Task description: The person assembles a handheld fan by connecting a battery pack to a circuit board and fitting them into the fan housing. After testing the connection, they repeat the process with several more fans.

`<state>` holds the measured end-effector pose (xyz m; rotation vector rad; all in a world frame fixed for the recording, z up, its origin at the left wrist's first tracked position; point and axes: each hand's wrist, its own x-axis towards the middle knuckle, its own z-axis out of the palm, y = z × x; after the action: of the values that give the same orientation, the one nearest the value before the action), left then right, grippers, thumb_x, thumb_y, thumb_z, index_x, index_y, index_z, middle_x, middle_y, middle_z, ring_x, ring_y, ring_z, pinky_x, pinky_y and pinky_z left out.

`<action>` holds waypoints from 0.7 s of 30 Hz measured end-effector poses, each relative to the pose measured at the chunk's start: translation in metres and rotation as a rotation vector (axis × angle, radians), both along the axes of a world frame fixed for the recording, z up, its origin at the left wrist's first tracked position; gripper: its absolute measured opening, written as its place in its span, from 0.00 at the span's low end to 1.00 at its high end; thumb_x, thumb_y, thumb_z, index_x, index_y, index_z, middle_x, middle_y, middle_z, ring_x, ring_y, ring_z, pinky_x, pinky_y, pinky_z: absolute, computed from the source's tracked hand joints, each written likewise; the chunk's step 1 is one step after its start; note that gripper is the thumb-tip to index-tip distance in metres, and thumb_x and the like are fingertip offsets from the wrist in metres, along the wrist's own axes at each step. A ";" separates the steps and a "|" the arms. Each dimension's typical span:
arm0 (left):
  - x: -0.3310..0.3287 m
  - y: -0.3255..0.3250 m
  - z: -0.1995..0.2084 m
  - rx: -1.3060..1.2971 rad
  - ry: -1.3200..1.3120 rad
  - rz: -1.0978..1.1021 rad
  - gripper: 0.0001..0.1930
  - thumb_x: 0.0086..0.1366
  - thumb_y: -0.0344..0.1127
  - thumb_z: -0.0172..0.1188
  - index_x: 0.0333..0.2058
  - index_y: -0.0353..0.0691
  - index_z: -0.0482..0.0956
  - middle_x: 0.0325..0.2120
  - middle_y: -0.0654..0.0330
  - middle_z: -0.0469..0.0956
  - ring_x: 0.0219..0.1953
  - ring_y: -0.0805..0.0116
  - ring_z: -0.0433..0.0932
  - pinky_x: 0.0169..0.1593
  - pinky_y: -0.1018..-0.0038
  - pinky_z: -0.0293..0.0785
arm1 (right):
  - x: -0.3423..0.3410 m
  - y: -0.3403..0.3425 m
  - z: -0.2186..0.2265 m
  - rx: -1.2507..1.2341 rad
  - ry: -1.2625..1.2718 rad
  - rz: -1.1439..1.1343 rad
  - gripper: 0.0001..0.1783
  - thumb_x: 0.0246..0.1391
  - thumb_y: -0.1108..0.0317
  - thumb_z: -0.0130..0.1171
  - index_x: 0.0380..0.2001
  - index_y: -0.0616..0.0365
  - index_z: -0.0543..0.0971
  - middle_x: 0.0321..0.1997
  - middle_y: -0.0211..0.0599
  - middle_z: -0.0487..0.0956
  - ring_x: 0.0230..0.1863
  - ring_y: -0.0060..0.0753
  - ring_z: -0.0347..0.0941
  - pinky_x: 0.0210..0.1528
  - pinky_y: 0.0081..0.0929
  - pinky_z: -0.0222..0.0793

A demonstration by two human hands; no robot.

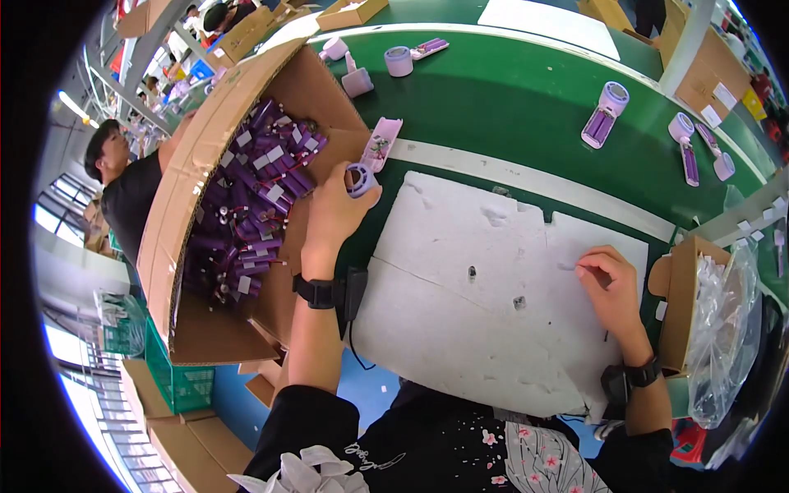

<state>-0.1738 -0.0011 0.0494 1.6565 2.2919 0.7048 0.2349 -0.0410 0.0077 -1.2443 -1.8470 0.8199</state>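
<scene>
Gripping a lavender housing [381,146], the left hand [339,212] has its fingers and thumb clamped around the round head, and the open handle juts away from the person, its small inner parts on view! It's tight quarters over there: that hand sits right at the edge of the big carton [329,103], with heaped purple battery cells [255,181] just to its left and the foam board's [444,329] upper left corner just to its right.

Over to the right hand [615,296], low above the foam board's right side, fingers curled and the tips near the thumb; I can't tell whether they meet or pinch anything. Between the two hands runs a broad pale stretch of foam, the roomiest ground here, marked by dark pits, a thin crack and a notch in its far edge.

Out to the right, the side box [677,316] stands just past the foam's edge, filled with small white pieces, a clear bag [717,361] spilling over its rim, so room narrows on that flank. Beyond the far edge, a pale strip [559,193] borders the green bench [501,107], and what a wide lane that is: lavender units [604,115] lie toward the right, round-headed parts [399,62] toward the left, with open green between them. A co-worker [123,197] is behind the carton, at far left.
</scene>
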 end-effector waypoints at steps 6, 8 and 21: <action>-0.013 -0.003 0.006 0.096 -0.237 -0.233 0.25 0.50 0.31 0.68 0.50 0.40 0.76 0.40 0.55 0.80 0.39 0.56 0.80 0.46 0.68 0.75 | 0.005 -0.006 -0.003 -0.207 0.237 -0.073 0.11 0.59 0.73 0.58 0.45 0.61 0.77 0.40 0.35 0.78 0.29 0.27 0.74 0.34 0.17 0.68; 0.011 -0.008 0.019 0.170 -0.568 -0.437 0.25 0.48 0.24 0.65 0.49 0.40 0.77 0.40 0.58 0.79 0.40 0.60 0.79 0.46 0.69 0.75 | 0.002 -0.008 0.007 -0.350 0.425 -0.032 0.15 0.60 0.71 0.57 0.50 0.60 0.73 0.41 0.36 0.78 0.30 0.27 0.75 0.34 0.17 0.69; 0.039 0.028 0.016 0.371 0.073 -0.541 0.25 0.51 0.25 0.64 0.52 0.42 0.77 0.48 0.47 0.77 0.54 0.46 0.74 0.57 0.60 0.70 | -0.015 -0.031 0.011 -0.542 0.427 0.130 0.43 0.56 0.81 0.57 0.71 0.56 0.48 0.44 0.36 0.79 0.36 0.25 0.78 0.38 0.20 0.72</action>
<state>-0.1344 0.0264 0.0649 2.3628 1.6831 0.9776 0.2202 -0.0720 0.0190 -1.1452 -1.4094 1.5984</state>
